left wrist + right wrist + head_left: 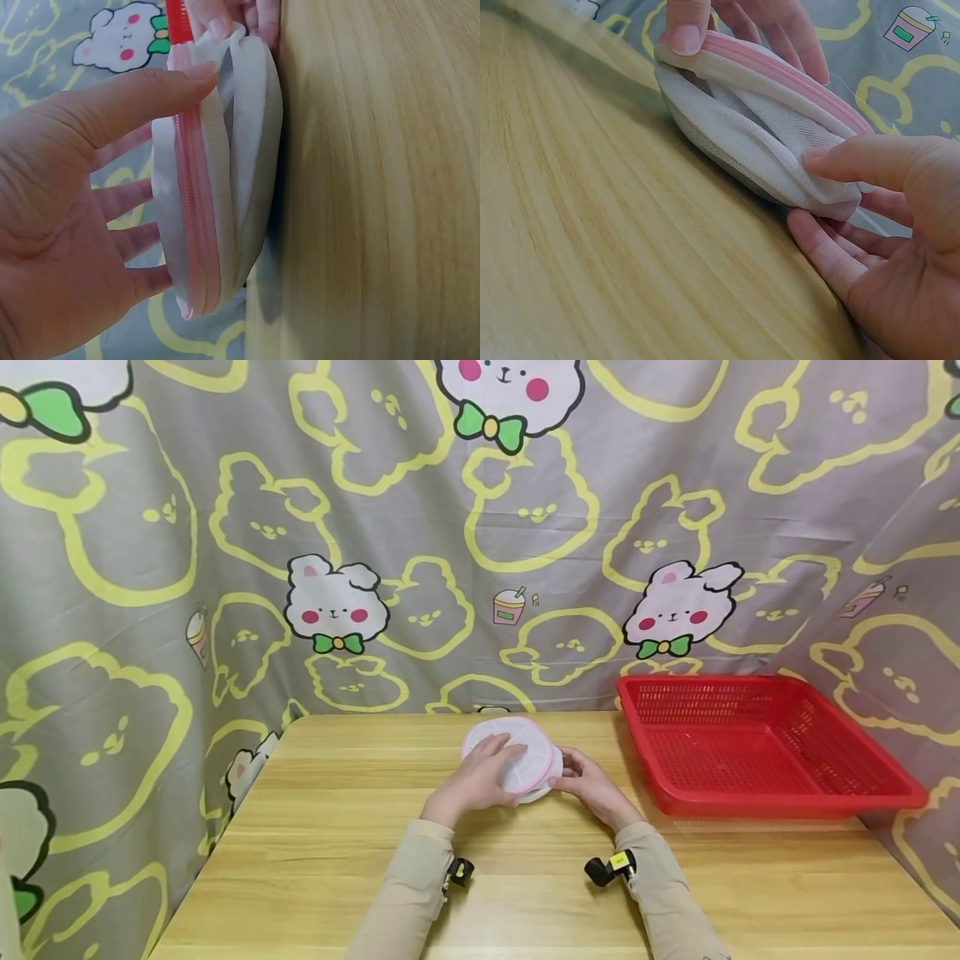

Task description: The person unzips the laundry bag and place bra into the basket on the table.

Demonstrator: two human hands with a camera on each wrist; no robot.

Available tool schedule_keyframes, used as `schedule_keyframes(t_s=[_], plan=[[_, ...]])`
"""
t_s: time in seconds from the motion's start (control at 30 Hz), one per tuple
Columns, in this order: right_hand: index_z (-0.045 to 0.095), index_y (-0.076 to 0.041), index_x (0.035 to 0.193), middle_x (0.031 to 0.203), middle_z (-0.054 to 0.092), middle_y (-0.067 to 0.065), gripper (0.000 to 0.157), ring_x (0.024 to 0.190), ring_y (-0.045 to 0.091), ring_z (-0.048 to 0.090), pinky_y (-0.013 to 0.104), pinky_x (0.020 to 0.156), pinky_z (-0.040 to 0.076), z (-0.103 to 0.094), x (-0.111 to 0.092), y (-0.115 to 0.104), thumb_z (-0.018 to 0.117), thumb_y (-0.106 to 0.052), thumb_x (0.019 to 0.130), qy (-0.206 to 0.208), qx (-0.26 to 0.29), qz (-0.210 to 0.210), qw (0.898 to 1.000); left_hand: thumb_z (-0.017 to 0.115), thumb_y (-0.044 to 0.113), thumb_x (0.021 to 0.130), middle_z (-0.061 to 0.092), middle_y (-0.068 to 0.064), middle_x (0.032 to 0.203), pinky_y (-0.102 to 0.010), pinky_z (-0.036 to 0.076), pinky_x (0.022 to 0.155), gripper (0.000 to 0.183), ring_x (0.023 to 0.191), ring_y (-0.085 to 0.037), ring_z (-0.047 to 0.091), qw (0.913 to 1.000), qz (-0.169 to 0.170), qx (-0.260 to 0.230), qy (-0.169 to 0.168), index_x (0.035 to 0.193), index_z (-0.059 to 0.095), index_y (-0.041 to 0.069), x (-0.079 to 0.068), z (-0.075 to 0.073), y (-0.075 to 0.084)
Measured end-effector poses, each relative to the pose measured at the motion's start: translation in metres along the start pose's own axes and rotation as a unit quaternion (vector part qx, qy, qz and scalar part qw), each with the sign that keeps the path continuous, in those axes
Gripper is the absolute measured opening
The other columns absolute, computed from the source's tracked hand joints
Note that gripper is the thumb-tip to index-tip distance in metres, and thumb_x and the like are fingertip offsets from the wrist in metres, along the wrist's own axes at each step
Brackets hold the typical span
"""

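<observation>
A round, flattened white mesh laundry bag [536, 760] with a pink zipper [196, 202] round its edge lies low over the back middle of the table. From the left, my left hand [476, 781] holds it, fingers spread over the top face and thumb on the near side by the zipper. My right hand [592, 789] pinches the soft white side at the right, as the right wrist view shows, with the thumb above and fingers below. Between the zippered top and the lower layer, the fabric gapes in loose folds [742, 139].
A red plastic basket [780, 806] with perforated walls stands at the right of the wooden table [337, 877]. Behind and beside the table hangs a grey curtain [420, 518] printed with cartoon rabbits. Each sleeve carries a small black wrist camera [461, 871].
</observation>
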State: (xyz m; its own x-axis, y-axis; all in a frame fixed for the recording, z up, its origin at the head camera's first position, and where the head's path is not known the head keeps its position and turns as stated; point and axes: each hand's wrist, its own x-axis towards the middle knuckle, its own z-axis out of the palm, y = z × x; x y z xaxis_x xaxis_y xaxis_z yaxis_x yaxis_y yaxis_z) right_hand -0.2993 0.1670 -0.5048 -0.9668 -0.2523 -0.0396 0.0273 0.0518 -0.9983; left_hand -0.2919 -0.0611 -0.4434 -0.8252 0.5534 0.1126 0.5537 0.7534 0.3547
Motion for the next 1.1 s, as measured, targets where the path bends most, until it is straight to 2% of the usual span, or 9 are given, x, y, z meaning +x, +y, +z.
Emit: schedule_keyframes(t_s=[0.27,0.43,0.67,0.83,0.93,1.1], plan=[[0.037,-0.005,0.131,0.121,0.048,0.017,0.063,0.098,0.015,0.054,0.024,0.082,0.047,0.002,0.001,-0.001,0.067,-0.003,0.076,0.009,0.002,0.011,1.0,0.074,0.035,0.067,0.029,-0.007,0.145,-0.045,0.023,0.109,0.072,0.134,-0.028,0.024,0.9998,0.01,-0.01,0.017,0.131,0.042,0.025,0.001,0.001,-0.001],[0.037,-0.003,0.131,0.119,0.048,0.017,0.06,0.095,0.013,0.053,0.022,0.08,0.047,0.002,0.0,-0.004,0.064,0.001,0.077,0.01,0.009,0.016,1.0,0.074,0.034,0.068,0.033,-0.007,0.143,-0.045,0.025,0.108,0.048,0.132,-0.026,0.029,0.999,0.02,-0.026,0.03,0.11,0.053,0.024,0.002,0.0,-0.001],[0.036,0.0,0.13,0.117,0.049,0.018,0.059,0.096,0.014,0.052,0.022,0.08,0.047,0.004,-0.002,-0.01,0.062,0.002,0.078,0.008,-0.001,0.005,1.0,0.074,0.03,0.067,0.037,-0.008,0.141,-0.043,0.024,0.109,0.023,0.132,-0.026,0.031,0.9981,0.033,-0.035,0.04,0.079,0.056,0.021,0.002,-0.003,0.0],[0.039,-0.002,0.128,0.115,0.051,0.016,0.058,0.095,0.013,0.054,0.023,0.079,0.048,0.001,0.003,0.0,0.064,0.0,0.076,0.013,-0.003,-0.002,1.0,0.074,0.029,0.068,0.038,-0.01,0.14,-0.042,0.021,0.111,0.02,0.132,-0.03,0.03,0.998,0.047,-0.021,0.036,0.065,0.055,0.023,0.003,-0.004,0.001],[0.037,-0.001,0.129,0.115,0.05,0.015,0.059,0.095,0.011,0.055,0.022,0.078,0.048,0.001,0.004,0.001,0.064,-0.001,0.076,0.012,-0.007,-0.005,1.0,0.074,0.029,0.068,0.038,-0.01,0.14,-0.043,0.021,0.111,0.021,0.132,-0.031,0.03,0.9982,0.047,-0.017,0.033,0.064,0.054,0.024,0.003,-0.004,0.002],[0.037,0.0,0.129,0.116,0.05,0.015,0.06,0.094,0.01,0.055,0.022,0.078,0.048,0.002,0.003,0.0,0.064,0.0,0.076,0.013,-0.01,0.004,1.0,0.073,0.03,0.069,0.041,-0.005,0.137,-0.042,0.023,0.109,0.02,0.13,-0.027,0.031,0.9987,0.034,-0.019,0.033,0.064,0.054,0.026,0.002,-0.003,0.003]])
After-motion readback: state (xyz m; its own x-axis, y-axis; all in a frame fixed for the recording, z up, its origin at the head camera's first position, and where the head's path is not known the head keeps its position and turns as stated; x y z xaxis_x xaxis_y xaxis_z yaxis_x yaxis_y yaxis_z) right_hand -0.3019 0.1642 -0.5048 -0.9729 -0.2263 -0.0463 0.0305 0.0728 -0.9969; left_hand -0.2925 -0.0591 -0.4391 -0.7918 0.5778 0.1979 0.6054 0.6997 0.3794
